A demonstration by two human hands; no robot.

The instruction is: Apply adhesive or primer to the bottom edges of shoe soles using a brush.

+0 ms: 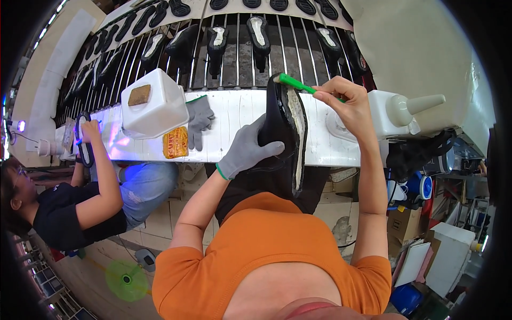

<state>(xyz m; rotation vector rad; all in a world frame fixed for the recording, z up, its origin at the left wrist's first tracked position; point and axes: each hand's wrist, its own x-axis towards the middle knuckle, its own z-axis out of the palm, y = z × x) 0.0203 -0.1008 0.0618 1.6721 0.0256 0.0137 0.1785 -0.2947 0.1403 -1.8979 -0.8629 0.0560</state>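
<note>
A black shoe upper (273,120) stands on end over the near edge of the white bench, its underside with a long pale strip turned to the right. Wrapped round its side is my left hand (248,146), in a grey glove with a green cuff. My bare right hand (348,101) grips a green-handled brush (296,84) between thumb and fingers. The brush's tip touches the rim at the top end of the upper's underside; part of the bristles is hard to make out.
Left on the white bench (234,106) are a white container (154,104) bearing a brown block (140,95), a spare grey glove (199,120) and a yellow packet (175,142). A white spouted bottle (392,114) lies right. Beyond, a roller conveyor (234,53) carries several black uppers. A co-worker (80,202) sits left.
</note>
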